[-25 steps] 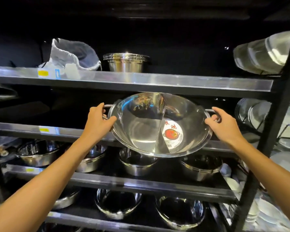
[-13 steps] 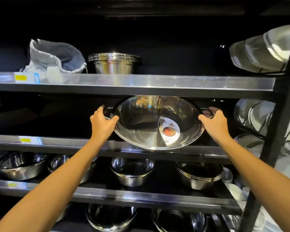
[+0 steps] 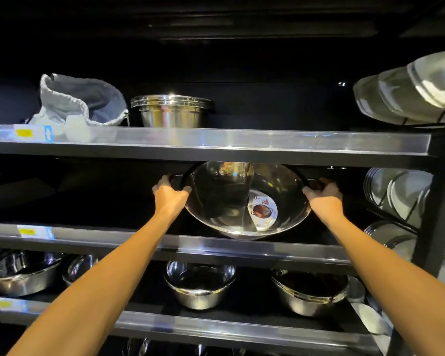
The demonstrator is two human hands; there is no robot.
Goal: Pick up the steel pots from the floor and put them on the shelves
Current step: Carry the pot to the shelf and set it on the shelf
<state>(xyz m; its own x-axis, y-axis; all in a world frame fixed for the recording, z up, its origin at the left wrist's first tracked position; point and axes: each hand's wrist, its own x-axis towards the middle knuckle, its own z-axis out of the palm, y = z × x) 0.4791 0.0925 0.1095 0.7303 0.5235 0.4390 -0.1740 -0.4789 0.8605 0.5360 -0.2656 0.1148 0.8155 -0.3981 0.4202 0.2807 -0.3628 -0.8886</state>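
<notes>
A wide steel pot (image 3: 226, 201) with a centre divider and a round red label inside is tilted toward me, partly inside the dark second shelf (image 3: 92, 201). My left hand (image 3: 170, 192) grips its left handle and my right hand (image 3: 323, 199) grips its right handle. The pot's bottom is just above or touching the shelf's front rail (image 3: 242, 244); I cannot tell which. Its upper rim is hidden behind the rail of the shelf above (image 3: 242, 143).
A stack of steel bowls (image 3: 171, 111) and a grey cloth bag (image 3: 80, 101) sit on the top shelf. Several steel pots (image 3: 199, 285) stand on the shelf below. Plates and steel dishes (image 3: 401, 194) fill the rack at right, behind a black upright post (image 3: 439, 191).
Both hands have pushed the pot forward into the second shelf; its upper rim has slipped behind the rail above, and the pot sits deeper and darker than before.
</notes>
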